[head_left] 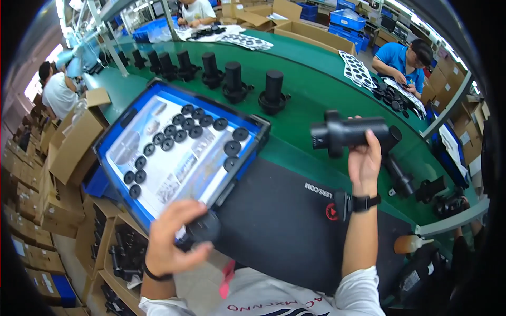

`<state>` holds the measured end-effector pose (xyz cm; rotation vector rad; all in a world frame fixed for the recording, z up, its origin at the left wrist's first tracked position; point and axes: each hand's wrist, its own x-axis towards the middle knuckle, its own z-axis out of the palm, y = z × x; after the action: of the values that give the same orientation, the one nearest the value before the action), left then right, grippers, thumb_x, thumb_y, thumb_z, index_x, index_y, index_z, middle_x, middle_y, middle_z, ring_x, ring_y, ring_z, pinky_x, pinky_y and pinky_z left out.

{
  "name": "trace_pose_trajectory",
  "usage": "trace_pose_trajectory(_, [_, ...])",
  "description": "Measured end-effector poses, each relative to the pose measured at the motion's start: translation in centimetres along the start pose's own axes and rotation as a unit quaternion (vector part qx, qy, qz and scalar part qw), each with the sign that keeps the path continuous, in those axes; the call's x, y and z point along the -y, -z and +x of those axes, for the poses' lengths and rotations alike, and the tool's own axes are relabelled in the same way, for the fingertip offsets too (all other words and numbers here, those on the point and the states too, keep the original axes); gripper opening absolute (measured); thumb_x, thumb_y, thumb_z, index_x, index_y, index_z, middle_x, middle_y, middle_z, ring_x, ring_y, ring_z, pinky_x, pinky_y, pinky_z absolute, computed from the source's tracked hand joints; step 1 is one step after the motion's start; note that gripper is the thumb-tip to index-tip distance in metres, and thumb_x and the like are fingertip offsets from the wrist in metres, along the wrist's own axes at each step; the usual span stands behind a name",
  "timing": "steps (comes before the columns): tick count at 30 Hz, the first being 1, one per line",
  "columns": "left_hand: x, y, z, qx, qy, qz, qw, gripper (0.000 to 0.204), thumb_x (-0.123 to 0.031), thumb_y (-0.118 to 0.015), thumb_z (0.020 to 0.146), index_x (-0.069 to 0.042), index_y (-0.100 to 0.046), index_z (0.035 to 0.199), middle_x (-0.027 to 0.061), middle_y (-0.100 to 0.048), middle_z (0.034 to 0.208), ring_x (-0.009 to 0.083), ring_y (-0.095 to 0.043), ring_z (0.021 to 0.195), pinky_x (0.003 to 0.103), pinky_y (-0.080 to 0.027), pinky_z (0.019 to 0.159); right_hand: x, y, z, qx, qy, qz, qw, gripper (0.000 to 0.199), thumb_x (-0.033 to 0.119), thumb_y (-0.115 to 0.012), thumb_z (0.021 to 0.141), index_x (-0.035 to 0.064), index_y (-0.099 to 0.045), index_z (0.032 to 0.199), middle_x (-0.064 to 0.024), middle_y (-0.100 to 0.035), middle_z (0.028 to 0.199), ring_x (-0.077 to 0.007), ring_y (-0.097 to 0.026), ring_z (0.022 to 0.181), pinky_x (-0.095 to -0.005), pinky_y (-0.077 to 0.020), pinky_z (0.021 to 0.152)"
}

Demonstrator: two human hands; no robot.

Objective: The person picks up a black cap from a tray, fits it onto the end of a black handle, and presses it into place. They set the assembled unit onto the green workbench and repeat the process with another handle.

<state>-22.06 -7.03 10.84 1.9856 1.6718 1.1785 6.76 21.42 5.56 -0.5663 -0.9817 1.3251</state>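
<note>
Closest to me, the person's left hand (171,239) was curled around a round black cap (203,227), gripping it right at the near corner of the blue tray (113,131) (fingers wrapped over the top, so definitely holding, not just resting). That tray sat tilted at the edge of the bench, lined with a printed sheet and dotted with loose black discs (182,131) of the same sort.

A bit further out, the right hand (365,160) was closed around a black T-shaped housing (350,132), held up in the air above the black mat (284,221), with its open round end pointing left toward the other hand. A dark watch was strapped on that wrist.

My read: this was the pick-up step, cap in one hand, body in the other, nothing joined yet. The next move would call for bringing the cap up square to that open end and seating it without cocking it sideways.

Past that, on the green bench (316,84), a row of upright black cylinders (273,93) ran off to the left, well apart from the hands. At the far side, other workers sat among cardboard boxes (311,34) and blue bins.
</note>
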Motion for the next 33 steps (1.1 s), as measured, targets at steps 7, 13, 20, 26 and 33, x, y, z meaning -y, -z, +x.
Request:
trace_pose_trajectory(7, [-3.0,-12.7,-2.7,-0.084,0.061,-0.157,0.982,0.063,-0.002,-0.075,0.062,0.003,-0.053,0.121,0.0184,-0.060,0.113,0.0232,-0.062,0.100,0.029,-0.049,0.083,1.9,-1.5,-14.0,0.038,-0.065,0.208,0.975,0.049,0.039,-0.058,0.088,0.0002,-0.049,0.116,-0.0135,-0.055,0.110,-0.0244,-0.054,0.104,-0.0374,-0.0436,0.095])
trace_pose_trajectory(13, [-4.0,-15.8,-4.1,-0.087,0.052,-0.190,0.977,0.067,-0.001,-0.077,0.062,0.003,-0.051,0.124,0.0188,-0.059,0.117,0.0231,-0.062,0.103,0.029,-0.051,0.083,0.9,1.3,-19.3,0.002,-0.112,0.259,0.959,0.048,0.041,-0.056,0.090,0.0009,-0.049,0.115,-0.0128,-0.055,0.109,-0.0238,-0.053,0.102,-0.0379,-0.0435,0.095])
trace_pose_trajectory(20, [-1.5,-18.7,-5.4,-0.107,0.014,-0.295,0.949,0.069,0.000,-0.083,0.062,0.003,-0.051,0.123,0.0211,-0.058,0.118,0.0284,-0.061,0.107,0.035,-0.051,0.090,-0.9,2.3,-21.5,-0.074,-0.130,0.295,0.944,0.049,0.044,-0.054,0.091,0.0012,-0.050,0.114,-0.0123,-0.055,0.106,-0.0240,-0.053,0.100,-0.0379,-0.0432,0.095])
trace_pose_trajectory(26, [-0.5,-19.8,-5.5,-0.066,0.018,-0.318,0.946,0.068,-0.002,-0.084,0.062,0.003,-0.051,0.122,0.0241,-0.057,0.117,0.0326,-0.059,0.110,0.039,-0.051,0.092,-0.3,2.6,-21.9,-0.111,-0.146,0.289,0.940,0.048,0.045,-0.052,0.092,0.0019,-0.050,0.113,-0.0123,-0.055,0.105,-0.0255,-0.052,0.100,-0.0382,-0.0432,0.095])
trace_pose_trajectory(33, [-0.3,-20.5,-4.0,-0.044,-0.029,-0.269,0.962,0.069,-0.008,-0.086,0.061,0.005,-0.053,0.120,0.0234,-0.058,0.115,0.0320,-0.061,0.106,0.038,-0.053,0.089,0.1,3.3,-22.0,-0.118,-0.121,0.282,0.944,0.049,0.045,-0.056,0.091,0.0062,-0.047,0.120,-0.0135,-0.057,0.109,-0.0285,-0.056,0.104,-0.0446,-0.0449,0.095])
